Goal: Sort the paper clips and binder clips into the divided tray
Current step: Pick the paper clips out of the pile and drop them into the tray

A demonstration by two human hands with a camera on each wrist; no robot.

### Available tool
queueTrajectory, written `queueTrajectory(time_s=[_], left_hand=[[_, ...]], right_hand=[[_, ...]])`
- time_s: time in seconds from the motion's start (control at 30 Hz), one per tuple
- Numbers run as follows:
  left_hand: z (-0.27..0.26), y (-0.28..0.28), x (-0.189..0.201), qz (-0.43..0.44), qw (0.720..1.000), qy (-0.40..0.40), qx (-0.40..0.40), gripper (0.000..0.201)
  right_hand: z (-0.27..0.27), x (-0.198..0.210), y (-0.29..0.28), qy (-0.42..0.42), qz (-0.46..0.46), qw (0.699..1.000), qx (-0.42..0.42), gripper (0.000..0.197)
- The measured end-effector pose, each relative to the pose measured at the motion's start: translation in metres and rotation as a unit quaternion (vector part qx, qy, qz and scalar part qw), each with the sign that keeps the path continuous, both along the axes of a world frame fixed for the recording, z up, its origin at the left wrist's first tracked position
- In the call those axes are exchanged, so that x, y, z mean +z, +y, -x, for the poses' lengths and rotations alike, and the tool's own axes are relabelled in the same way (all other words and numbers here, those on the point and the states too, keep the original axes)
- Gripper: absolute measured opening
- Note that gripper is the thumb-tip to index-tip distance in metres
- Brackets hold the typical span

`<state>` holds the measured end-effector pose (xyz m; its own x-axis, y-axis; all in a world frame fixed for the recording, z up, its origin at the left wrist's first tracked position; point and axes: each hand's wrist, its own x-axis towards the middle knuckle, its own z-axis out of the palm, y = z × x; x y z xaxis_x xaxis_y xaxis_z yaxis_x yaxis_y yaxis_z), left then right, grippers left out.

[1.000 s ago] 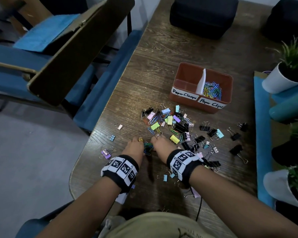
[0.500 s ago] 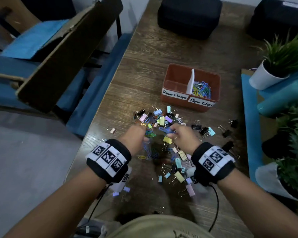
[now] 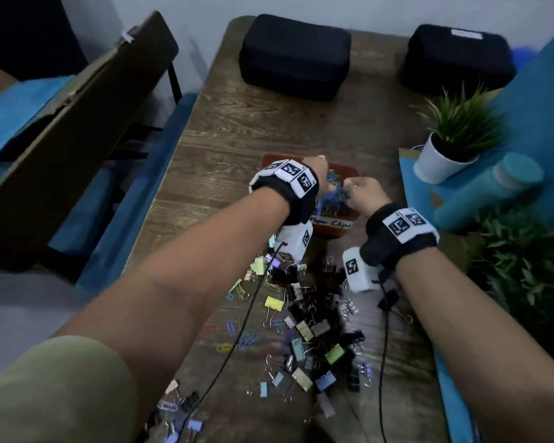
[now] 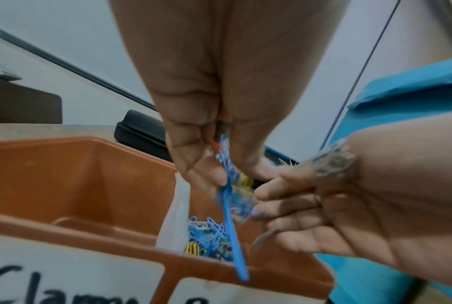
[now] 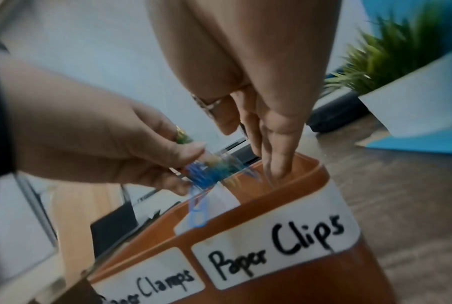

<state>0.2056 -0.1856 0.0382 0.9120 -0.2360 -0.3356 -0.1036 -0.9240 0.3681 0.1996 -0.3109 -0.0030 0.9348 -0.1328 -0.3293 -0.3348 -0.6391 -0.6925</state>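
Paper clips (image 4: 228,185): thin coloured wire loops, mostly blue, pinched in a tangled bunch by my left hand (image 4: 207,127) above the tray's right compartment.
Right hand (image 5: 258,102): fingers straight and together, tips dipped inside that same compartment, holding nothing I can see.
Divided tray (image 5: 292,197): smooth orange plastic, white divider, handwritten labels; it stands mid-table.
Binder clips (image 3: 304,330): boxy folded metal with wire handles, scattered toward the table's near edge.
Risk: linked clips may snag my fingers, swing across the divider, and land on the clamp side.
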Motion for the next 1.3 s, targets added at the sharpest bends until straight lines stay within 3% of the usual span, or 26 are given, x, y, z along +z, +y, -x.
queueTrajectory(time_s=[0.13,0.3,0.37,0.43,0.5,0.57,0.67,0.77,0.9,1.0,1.17,1.3], left_hand=[[0.0,0.006,-0.009,0.035,0.999,-0.025,-0.024,0.041],[0.067,0.062,-0.007,0.088,0.986,-0.142,-0.031,0.036],[0.107,0.092,-0.015,0.094,0.985,-0.143,0.007,0.024],[0.147,0.121,-0.032,0.029,0.996,-0.079,0.028,0.018],[0.183,0.146,-0.059,-0.075,0.995,0.054,0.029,0.02],[0.22,0.16,-0.081,-0.106,0.982,0.147,0.05,0.045],[0.254,0.159,-0.103,-0.149,0.972,0.173,0.063,0.083],[0.258,0.145,-0.121,-0.156,0.972,0.158,0.077,0.077],[0.253,0.144,-0.142,-0.088,0.981,0.141,0.097,0.045],[0.253,0.145,-0.149,-0.045,0.984,0.128,0.117,0.028],[0.254,0.147,-0.139,-0.044,0.978,0.135,0.153,0.019],[0.26,0.149,-0.138,-0.093,0.988,0.058,0.112,0.024]], right_hand=[[0.027,-0.006,-0.003,-0.027,-0.127,0.99,0.05,0.041],[0.091,-0.008,0.017,-0.159,-0.034,0.96,0.229,0.039],[0.12,-0.012,0.032,-0.128,-0.026,0.95,0.284,0.036],[0.149,-0.022,0.048,-0.035,-0.005,0.93,0.365,0.034],[0.173,-0.035,0.066,0.027,0.03,0.897,0.44,0.038],[0.191,-0.046,0.084,0.043,0.064,0.869,0.49,0.041],[0.198,-0.062,0.106,0.007,0.158,0.821,0.548,0.066],[0.192,-0.071,0.115,-0.006,0.19,0.792,0.58,0.068],[0.188,-0.075,0.108,0.003,0.169,0.802,0.572,0.037],[0.193,-0.075,0.107,0.01,0.183,0.811,0.556,0.026],[0.202,-0.079,0.108,0.027,0.202,0.825,0.528,0.014],[0.206,-0.082,0.104,0.062,0.175,0.854,0.487,0.021]])
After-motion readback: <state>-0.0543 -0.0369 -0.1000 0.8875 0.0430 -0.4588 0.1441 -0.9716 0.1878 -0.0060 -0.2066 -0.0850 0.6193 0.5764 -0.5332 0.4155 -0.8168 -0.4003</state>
